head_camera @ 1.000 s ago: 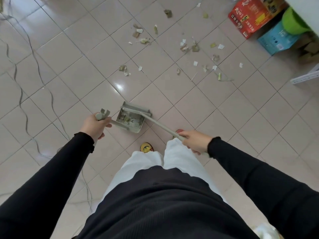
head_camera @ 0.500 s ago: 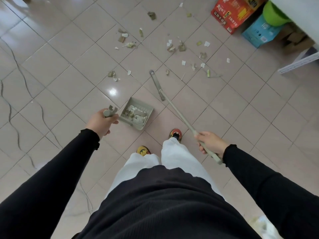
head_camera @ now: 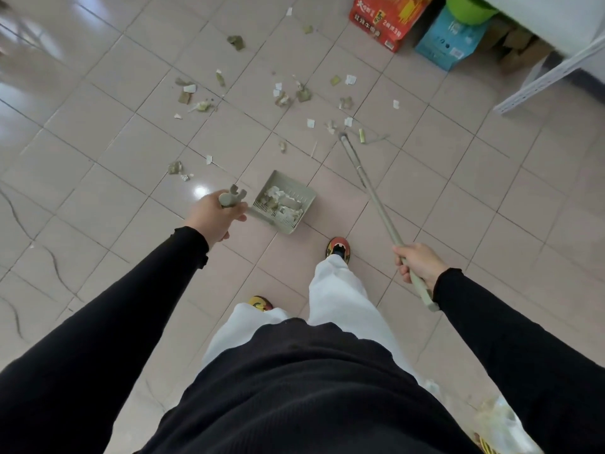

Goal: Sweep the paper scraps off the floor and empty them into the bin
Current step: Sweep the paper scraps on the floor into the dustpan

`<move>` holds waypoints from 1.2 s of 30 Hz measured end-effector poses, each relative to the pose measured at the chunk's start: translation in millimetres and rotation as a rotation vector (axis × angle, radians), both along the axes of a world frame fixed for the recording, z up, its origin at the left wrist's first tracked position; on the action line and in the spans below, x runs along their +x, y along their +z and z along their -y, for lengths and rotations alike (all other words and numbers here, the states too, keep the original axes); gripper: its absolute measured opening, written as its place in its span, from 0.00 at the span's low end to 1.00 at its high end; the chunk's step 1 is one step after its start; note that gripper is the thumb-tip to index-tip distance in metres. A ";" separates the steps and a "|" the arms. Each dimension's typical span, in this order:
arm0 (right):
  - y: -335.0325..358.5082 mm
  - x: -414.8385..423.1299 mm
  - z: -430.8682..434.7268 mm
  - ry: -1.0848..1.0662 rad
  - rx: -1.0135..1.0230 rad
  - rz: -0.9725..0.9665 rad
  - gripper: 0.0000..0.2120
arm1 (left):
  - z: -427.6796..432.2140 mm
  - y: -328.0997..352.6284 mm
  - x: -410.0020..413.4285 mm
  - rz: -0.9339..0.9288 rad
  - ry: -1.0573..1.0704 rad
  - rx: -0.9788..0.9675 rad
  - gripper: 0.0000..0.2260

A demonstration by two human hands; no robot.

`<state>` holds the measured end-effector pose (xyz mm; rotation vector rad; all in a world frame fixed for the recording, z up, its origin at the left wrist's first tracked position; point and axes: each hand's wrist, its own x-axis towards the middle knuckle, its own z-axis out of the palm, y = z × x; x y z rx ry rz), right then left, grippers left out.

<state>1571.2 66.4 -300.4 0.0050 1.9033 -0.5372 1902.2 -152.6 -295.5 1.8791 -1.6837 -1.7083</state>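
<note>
My left hand grips the handle of a grey-green dustpan, which is held low over the tiles and holds several paper scraps. My right hand is closed on the long handle of a broom. The broom's thin head end reaches forward to the floor at the near right edge of the litter. Many white and olive paper scraps lie scattered across the tiles ahead of the dustpan. A bag with scraps in it shows at the bottom right, partly hidden by my sleeve.
A red carton, a blue box and a green tub stand at the far right by a white metal shelf frame. My feet are just behind the dustpan. Dark cables cross the floor at the left.
The broom head has lifted out of the dustpan and swung forward and right to the scattered scraps. The dustpan has turned a little. My view has moved closer to the litter.
</note>
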 end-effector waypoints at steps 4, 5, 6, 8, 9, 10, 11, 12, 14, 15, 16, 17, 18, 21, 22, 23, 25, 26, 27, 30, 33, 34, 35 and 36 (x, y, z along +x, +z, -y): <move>-2.9 -55.9 10.1 0.047 -0.025 -0.105 0.08 | 13.0 4.2 -67.1 0.011 -0.056 -0.013 0.07; -3.1 -72.3 14.9 0.048 -0.034 -0.125 0.06 | 15.8 4.9 -85.5 0.017 -0.075 -0.017 0.06; -3.7 -89.9 20.4 0.046 -0.043 -0.139 0.05 | 18.3 5.7 -104.5 0.027 -0.091 -0.022 0.05; -6.7 -128.9 32.0 0.052 -0.050 -0.159 0.12 | 22.7 7.6 -143.8 0.043 -0.108 -0.028 0.05; -8.3 -149.5 38.9 0.054 -0.049 -0.161 0.15 | 25.0 7.7 -164.0 0.051 -0.120 -0.031 0.06; -9.8 -169.9 46.2 0.061 -0.048 -0.163 0.18 | 27.5 8.3 -183.7 0.062 -0.134 -0.032 0.06; -11.4 -190.3 54.0 0.071 -0.043 -0.170 0.19 | 29.6 8.9 -203.3 0.070 -0.144 -0.031 0.05; -13.6 -210.9 62.8 0.077 -0.037 -0.177 0.19 | 32.1 9.5 -222.3 0.077 -0.150 -0.027 0.04; -21.8 -251.9 83.1 0.069 -0.032 -0.181 0.19 | 37.8 7.9 -257.7 0.087 -0.158 -0.017 0.04; -27.7 -272.4 94.2 0.065 -0.032 -0.184 0.19 | 40.5 6.4 -274.5 0.090 -0.159 -0.012 0.04; -34.9 -292.7 106.2 0.070 -0.029 -0.190 0.19 | 43.3 5.2 -290.3 0.093 -0.156 -0.007 0.05; -41.1 -311.6 118.9 0.082 -0.023 -0.199 0.19 | 45.9 3.8 -305.6 0.095 -0.153 -0.003 0.06; -47.4 -329.8 132.0 0.090 -0.015 -0.212 0.19 | 48.2 2.4 -319.7 0.102 -0.154 0.000 0.07; -67.2 -377.4 171.3 0.106 0.011 -0.241 0.20 | 53.8 -2.6 -354.7 0.112 -0.149 -0.008 0.07; -71.3 -390.4 183.4 0.116 0.016 -0.244 0.20 | 55.8 -4.1 -364.5 0.115 -0.147 -0.008 0.07; -76.6 -402.2 194.3 0.139 0.024 -0.243 0.20 | 57.5 -5.7 -373.4 0.122 -0.148 -0.008 0.06; -87.5 -420.0 211.2 0.245 0.048 -0.234 0.19 | 60.0 -7.7 -389.2 0.136 -0.166 -0.004 0.07; -95.7 -427.2 215.8 0.299 0.064 -0.221 0.19 | 60.8 -8.5 -396.2 0.144 -0.177 -0.001 0.07; -100.1 -430.7 218.3 0.343 0.081 -0.213 0.19 | 61.5 -9.4 -402.6 0.152 -0.189 0.001 0.07; -95.7 -412.7 201.9 0.521 0.155 -0.183 0.20 | 64.3 -10.1 -417.3 0.170 -0.203 0.009 0.09; -69.1 -369.3 154.1 0.635 0.166 -0.128 0.23 | 66.0 -8.9 -423.8 0.159 -0.182 0.014 0.10; -59.3 -358.2 135.0 0.637 0.148 -0.098 0.23 | 65.6 -7.7 -424.3 0.157 -0.177 0.018 0.10; -47.9 -349.1 116.0 0.631 0.130 -0.064 0.23 | 64.7 -6.3 -424.5 0.156 -0.171 0.021 0.10; -36.5 -343.3 97.4 0.606 0.120 -0.033 0.23 | 63.7 -5.3 -424.4 0.157 -0.168 0.024 0.10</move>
